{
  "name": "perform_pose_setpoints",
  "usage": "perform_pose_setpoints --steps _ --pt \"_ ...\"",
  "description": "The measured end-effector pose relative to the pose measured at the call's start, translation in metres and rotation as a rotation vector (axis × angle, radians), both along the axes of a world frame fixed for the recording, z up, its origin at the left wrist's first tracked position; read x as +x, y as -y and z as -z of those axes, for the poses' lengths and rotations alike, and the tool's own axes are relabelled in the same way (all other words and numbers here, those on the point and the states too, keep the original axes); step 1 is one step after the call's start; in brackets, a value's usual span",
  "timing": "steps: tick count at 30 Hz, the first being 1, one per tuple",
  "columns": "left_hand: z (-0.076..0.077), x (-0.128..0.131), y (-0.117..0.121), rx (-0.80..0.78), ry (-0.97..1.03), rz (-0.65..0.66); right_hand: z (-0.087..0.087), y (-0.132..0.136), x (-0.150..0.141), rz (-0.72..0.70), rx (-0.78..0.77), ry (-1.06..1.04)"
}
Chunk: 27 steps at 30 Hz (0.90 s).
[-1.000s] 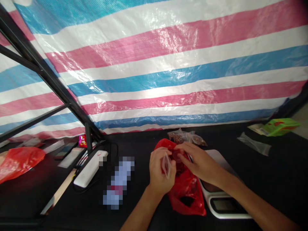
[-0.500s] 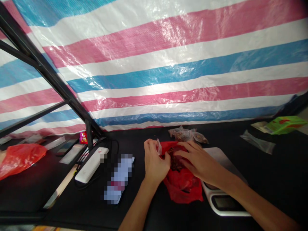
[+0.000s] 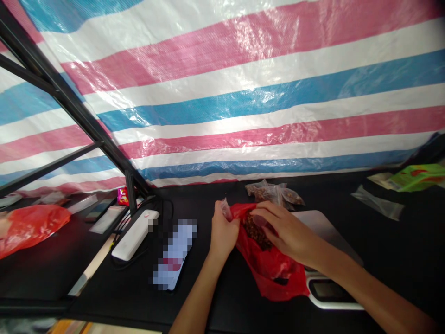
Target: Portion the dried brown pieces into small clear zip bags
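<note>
A red plastic bag (image 3: 278, 283) lies with its mouth spread, and loose brown dried bits (image 3: 259, 234) show inside. My left hand (image 3: 224, 234) is closed at the bag's left rim, pinching a small clear plastic bag (image 3: 225, 208) whose top sticks up above the fingers. Over the mouth from the right reaches my right hand (image 3: 287, 229), its fingers curled on the red film; whether it also holds some of the bits is hidden. A flat kitchen scale (image 3: 318, 222) with a dark display sits partly beneath my right forearm.
Filled clear bags (image 3: 274, 192) lie behind my hands. Further right are an empty clear bag (image 3: 378, 204) and a green packet (image 3: 419, 177). A phone (image 3: 175, 255), white power strip (image 3: 135, 235), knife (image 3: 92, 264) and another red bag (image 3: 38, 225) occupy the left, near a black metal frame (image 3: 83, 116).
My hands have moved apart slightly, and the red bag's mouth shows wider, with more of the brown bits visible. The bag's lower end has shifted right against the scale.
</note>
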<state>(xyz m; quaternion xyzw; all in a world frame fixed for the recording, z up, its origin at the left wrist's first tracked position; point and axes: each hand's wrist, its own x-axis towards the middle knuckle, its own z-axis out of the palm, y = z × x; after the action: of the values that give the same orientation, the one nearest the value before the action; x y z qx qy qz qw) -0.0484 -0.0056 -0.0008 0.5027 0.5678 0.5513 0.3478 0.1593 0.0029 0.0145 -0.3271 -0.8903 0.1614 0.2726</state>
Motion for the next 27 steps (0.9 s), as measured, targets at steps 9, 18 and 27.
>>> perform_pose_setpoints --steps 9,18,27 --pt "-0.010 0.002 -0.003 0.187 0.030 0.024 0.004 0.003 -0.001 0.044 0.042 0.184" --pt "0.003 -0.001 0.010 -0.129 -0.181 0.042 0.008 -0.002 0.005 0.064 0.087 0.225" --pt "-0.003 0.006 0.002 -0.059 0.230 0.172 0.012 -0.001 0.006 0.084 0.069 0.155"
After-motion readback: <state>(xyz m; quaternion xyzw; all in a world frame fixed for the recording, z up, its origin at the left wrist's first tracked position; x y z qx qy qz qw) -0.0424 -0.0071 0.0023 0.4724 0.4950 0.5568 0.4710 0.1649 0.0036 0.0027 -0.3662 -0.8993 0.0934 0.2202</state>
